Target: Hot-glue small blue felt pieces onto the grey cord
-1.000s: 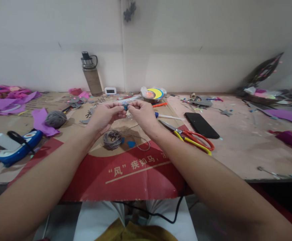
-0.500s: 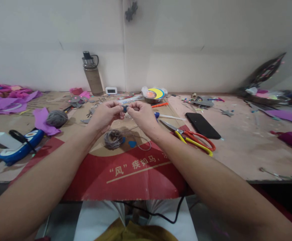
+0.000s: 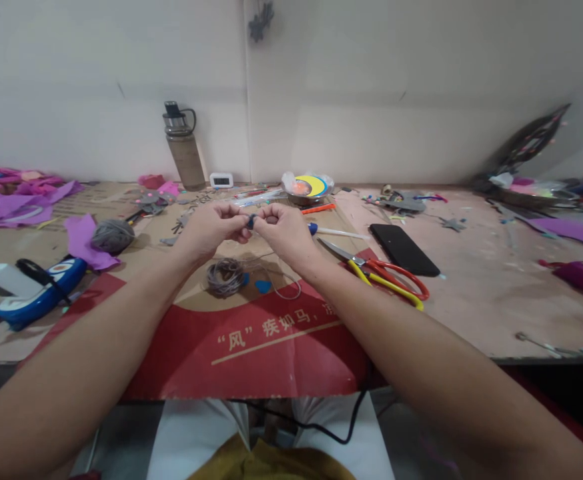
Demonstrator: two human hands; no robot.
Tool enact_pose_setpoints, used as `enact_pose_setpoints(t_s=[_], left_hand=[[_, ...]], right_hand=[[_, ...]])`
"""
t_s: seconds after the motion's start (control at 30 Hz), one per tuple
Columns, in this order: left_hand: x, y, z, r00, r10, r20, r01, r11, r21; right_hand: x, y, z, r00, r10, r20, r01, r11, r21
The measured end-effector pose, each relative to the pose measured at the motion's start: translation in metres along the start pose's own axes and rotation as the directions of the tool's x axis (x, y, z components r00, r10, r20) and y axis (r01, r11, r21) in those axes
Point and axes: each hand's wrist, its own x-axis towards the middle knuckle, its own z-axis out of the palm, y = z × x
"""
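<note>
Closer together now, left hand (image 3: pixel 215 229) and right hand (image 3: pixel 281 231) pinch blue piece (image 3: pixel 251 221).

blue piece (image 3: pixel 251 221) — mostly hidden, too small

Scissors (image 3: pixel 379 271) right of cord coil (image 3: pixel 225 277)

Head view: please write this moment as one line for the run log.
left hand: pinches small blue piece | right hand: pinches same piece | below: grey thread coil on cardboard | right: scissors
</note>
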Motion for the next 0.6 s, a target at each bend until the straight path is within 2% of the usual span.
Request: enact_pose_setpoints(t_s=[0.13,0.33,0.6], left_hand=[[0.002,-0.002,-0.003,1.0,-0.001,0.021,-0.001,0.996,0.087],[0.0,0.007,-0.013,0.972,-0.142,0.19,0.149,0.989,-0.025],[-0.002,0.01,-0.011,0.981,-0.125,0.15,0.135,0.989,-0.059]], right_hand=[[0.0,0.002,0.0,0.999,0.002,0.038,-0.003,1.0,0.03],[0.004,0.012,-0.001,0.997,0.044,0.06,-0.047,0.997,0.055],[0.002,0.011,-0.003,0.997,0.033,0.068,-0.035,0.999,0.022]])
